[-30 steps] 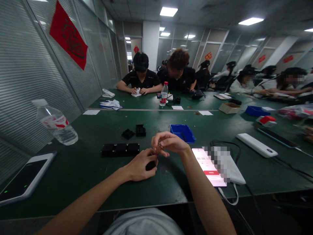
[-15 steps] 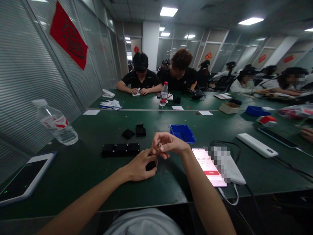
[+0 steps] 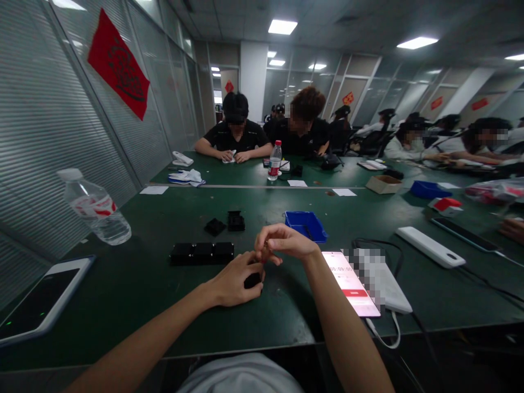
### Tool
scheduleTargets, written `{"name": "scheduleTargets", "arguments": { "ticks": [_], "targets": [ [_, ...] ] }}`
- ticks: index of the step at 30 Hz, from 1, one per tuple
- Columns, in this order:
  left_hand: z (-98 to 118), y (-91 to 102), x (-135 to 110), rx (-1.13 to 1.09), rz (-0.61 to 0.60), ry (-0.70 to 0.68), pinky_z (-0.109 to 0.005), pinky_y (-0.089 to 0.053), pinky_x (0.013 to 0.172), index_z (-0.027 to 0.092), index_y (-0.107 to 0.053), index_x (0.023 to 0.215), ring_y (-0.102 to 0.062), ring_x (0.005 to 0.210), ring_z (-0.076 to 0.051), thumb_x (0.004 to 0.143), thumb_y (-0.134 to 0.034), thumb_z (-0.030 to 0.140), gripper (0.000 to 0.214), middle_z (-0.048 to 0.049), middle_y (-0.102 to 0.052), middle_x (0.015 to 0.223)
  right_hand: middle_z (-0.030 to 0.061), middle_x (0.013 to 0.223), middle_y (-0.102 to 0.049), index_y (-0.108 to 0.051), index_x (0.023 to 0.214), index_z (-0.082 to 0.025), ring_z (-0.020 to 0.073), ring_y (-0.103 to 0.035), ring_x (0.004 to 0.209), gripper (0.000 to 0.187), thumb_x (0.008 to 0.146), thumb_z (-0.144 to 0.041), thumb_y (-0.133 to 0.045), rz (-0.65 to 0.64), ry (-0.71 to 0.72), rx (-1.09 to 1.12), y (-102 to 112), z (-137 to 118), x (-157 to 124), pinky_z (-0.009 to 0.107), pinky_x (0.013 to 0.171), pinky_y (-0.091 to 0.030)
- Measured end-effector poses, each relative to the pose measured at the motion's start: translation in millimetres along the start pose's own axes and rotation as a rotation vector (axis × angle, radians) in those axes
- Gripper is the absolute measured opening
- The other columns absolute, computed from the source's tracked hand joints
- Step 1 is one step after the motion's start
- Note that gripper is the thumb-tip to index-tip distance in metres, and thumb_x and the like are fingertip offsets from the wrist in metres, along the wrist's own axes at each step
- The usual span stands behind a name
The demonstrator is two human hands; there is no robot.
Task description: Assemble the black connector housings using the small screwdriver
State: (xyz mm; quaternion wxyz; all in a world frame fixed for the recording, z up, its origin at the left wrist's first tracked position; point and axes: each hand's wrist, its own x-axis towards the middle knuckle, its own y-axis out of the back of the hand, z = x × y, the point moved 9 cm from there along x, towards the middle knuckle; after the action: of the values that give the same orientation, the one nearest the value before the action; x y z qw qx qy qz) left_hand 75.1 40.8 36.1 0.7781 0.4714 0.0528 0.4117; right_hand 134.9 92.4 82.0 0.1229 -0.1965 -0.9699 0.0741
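Observation:
My left hand (image 3: 236,279) rests low over the table with its fingers curled around a small black block (image 3: 252,280). Close against that hand's fingertips, my right hand (image 3: 284,243) has its thumb and fingers pinched together. Whatever lies in that pinch is too small and too covered to name. Left of my hands lies a row of joined black blocks (image 3: 202,253) with small shiny spots. Beyond the row are two loose black parts, a flat dark piece (image 3: 215,226) and an open square frame (image 3: 236,220).
A blue tray (image 3: 306,225) with dark bits stands beyond my right hand. A lit phone (image 3: 351,284) and cabled white power bank (image 3: 395,289) lie right. A tablet (image 3: 43,297) and a water bottle (image 3: 96,210) are left. A person (image 3: 235,131) sits opposite.
My right fingers have lowered slightly over the pinch, hiding a small shiny bit seen between them before. My left hand keeps its hold. The view has tipped up slightly.

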Motion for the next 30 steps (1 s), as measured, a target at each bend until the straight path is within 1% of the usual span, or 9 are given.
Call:
{"name": "scheduleTargets", "arguments": {
  "ticks": [4, 6, 9, 11, 13, 16, 19, 24, 30],
  "targets": [
    [0, 0.2, 0, -0.002, 0.005, 0.004, -0.042, -0.049, 0.100, 0.021, -0.066, 0.095, -0.060, 0.110, -0.026, 0.085, -0.068, 0.021, 0.010, -0.0072, -0.060, 0.119, 0.0073, 0.087, -0.075, -0.064, 0.094, -0.012, 0.0069, -0.061, 0.049, 0.029, 0.085, -0.034, -0.081, -0.013, 0.020, 0.012, -2, -2, 0, 0.015, 0.042, -0.046],
    [-1, -1.1, -1, 0.013, -0.001, 0.011, -0.042, -0.049, 0.100, 0.022, -0.066, 0.096, -0.060, 0.108, -0.026, 0.085, -0.068, 0.022, 0.010, -0.0068, -0.060, 0.118, 0.0076, 0.088, -0.076, -0.061, 0.093, -0.013, 0.0067, -0.061, 0.047, 0.031, 0.084, -0.035, -0.082, -0.015, 0.007, 0.020, -2, -1, -1, 0.016, 0.042, -0.047],
    [-4, -2.4, -1, 0.028, -0.001, 0.017, -0.042, -0.049, 0.101, 0.022, -0.065, 0.096, -0.060, 0.109, -0.026, 0.085, -0.068, 0.022, 0.011, -0.0067, -0.059, 0.117, 0.0077, 0.086, -0.076, -0.059, 0.094, -0.014, 0.0067, -0.060, 0.046, 0.039, 0.084, -0.045, -0.081, -0.006, -0.025, 0.021, -2, 1, -1, 0.017, 0.044, -0.048],
    [-4, -2.4, -2, 0.025, 0.006, 0.016, -0.043, -0.049, 0.102, 0.022, -0.065, 0.096, -0.060, 0.109, -0.026, 0.085, -0.068, 0.022, 0.012, -0.0066, -0.059, 0.117, 0.0074, 0.083, -0.075, -0.061, 0.097, -0.013, 0.0073, -0.060, 0.045, 0.043, 0.086, -0.053, -0.076, -0.012, -0.037, 0.015, -2, 2, -2, 0.018, 0.046, -0.049],
    [-4, -2.0, -2, 0.008, 0.013, 0.010, -0.042, -0.049, 0.102, 0.022, -0.064, 0.096, -0.060, 0.110, -0.025, 0.084, -0.068, 0.021, 0.012, -0.0061, -0.059, 0.119, 0.0066, 0.081, -0.074, -0.065, 0.100, -0.012, 0.0073, -0.059, 0.045, 0.045, 0.088, -0.055, -0.072, -0.024, -0.045, -0.003, -2, 2, -3, 0.018, 0.046, -0.049],
    [-4, -1.3, -2, -0.012, 0.017, 0.008, -0.040, -0.049, 0.099, 0.023, -0.063, 0.095, -0.060, 0.109, -0.024, 0.084, -0.068, 0.019, 0.013, -0.0057, -0.060, 0.117, 0.0065, 0.080, -0.073, -0.069, 0.095, -0.011, 0.0064, -0.058, 0.044, 0.041, 0.090, -0.051, -0.072, -0.040, -0.043, -0.039, -1, 2, -4, 0.018, 0.046, -0.048],
    [-2, -1.0, -1, -0.002, 0.006, 0.012, -0.039, -0.049, 0.097, 0.022, -0.063, 0.094, -0.060, 0.106, -0.024, 0.085, -0.067, 0.020, 0.011, -0.0052, -0.060, 0.113, 0.0074, 0.083, -0.073, -0.069, 0.089, -0.009, 0.0052, -0.056, 0.044, 0.039, 0.091, -0.048, -0.072, -0.054, -0.018, -0.048, -1, 0, -4, 0.018, 0.045, -0.046],
    [-1, -0.8, 0, 0.023, -0.011, 0.017, -0.040, -0.048, 0.096, 0.022, -0.062, 0.092, -0.060, 0.106, -0.025, 0.084, -0.067, 0.020, 0.010, -0.0054, -0.061, 0.114, 0.0044, 0.083, -0.072, -0.065, 0.090, -0.011, 0.0061, -0.060, 0.047, 0.030, 0.088, -0.038, -0.078, -0.048, 0.038, -0.027, -2, -5, -3, 0.016, 0.043, -0.044],
    [-2, -2.4, 0, 0.009, -0.012, 0.008, -0.041, -0.047, 0.098, 0.022, -0.062, 0.093, -0.058, 0.108, -0.025, 0.085, -0.066, 0.020, 0.009, -0.0055, -0.060, 0.117, 0.0042, 0.085, -0.071, -0.061, 0.089, -0.013, 0.0061, -0.061, 0.048, 0.028, 0.086, -0.032, -0.080, -0.044, 0.060, -0.004, -2, -8, -4, 0.014, 0.040, -0.042]
  ]
}}
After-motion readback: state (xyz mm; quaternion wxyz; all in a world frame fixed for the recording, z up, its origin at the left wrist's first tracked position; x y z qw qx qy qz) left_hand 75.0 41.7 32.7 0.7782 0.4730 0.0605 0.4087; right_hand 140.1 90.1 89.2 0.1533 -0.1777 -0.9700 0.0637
